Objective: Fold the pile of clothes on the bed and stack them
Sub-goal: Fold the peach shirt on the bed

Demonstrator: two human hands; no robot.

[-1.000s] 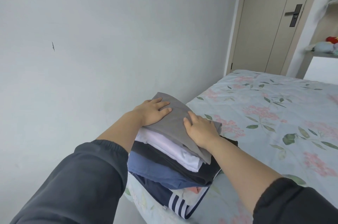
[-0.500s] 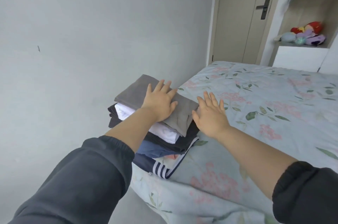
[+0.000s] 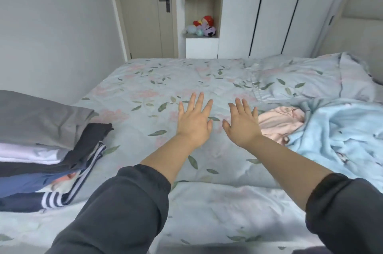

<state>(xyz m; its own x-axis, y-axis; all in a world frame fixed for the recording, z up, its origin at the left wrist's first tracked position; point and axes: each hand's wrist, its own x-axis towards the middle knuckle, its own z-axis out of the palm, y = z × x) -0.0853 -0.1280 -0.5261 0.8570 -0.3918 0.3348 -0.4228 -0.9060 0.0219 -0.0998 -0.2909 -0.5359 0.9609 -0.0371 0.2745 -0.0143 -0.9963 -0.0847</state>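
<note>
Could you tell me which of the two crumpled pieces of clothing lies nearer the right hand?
The pink piece, crumpled just beside the right hand; the light blue piece lies farther to the right, beyond it.

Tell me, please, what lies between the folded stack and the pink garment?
Head view: only floral sheet, with the open left hand and right hand over it, between folded stack and pink garment.
</note>
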